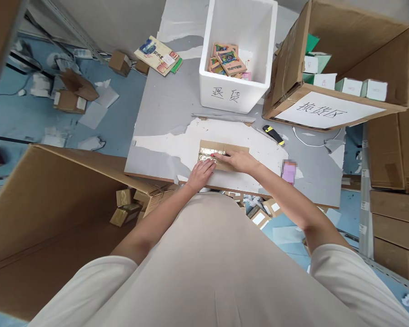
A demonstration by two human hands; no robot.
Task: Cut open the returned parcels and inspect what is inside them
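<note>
A small brown cardboard box (240,149) lies near the front edge of the table, with shiny tape (207,145) over its left part. My left hand (202,174) lies on the box's near left corner, fingers stretched out and close together. Across the box reaches my right hand (239,161), its index finger extended left onto the taped area and touching it. A small red spot shows at that fingertip. The other right fingers are partly hidden. A black and yellow utility knife (273,135) lies to the right, apart from both hands.
Beyond the box stand a white foam bin (225,97) with booklets and a large carton (327,109) holding several small boxes. Books (157,54) lie at the table's far left. A pink item (289,172) sits at right. A big open carton (54,204) is beside me.
</note>
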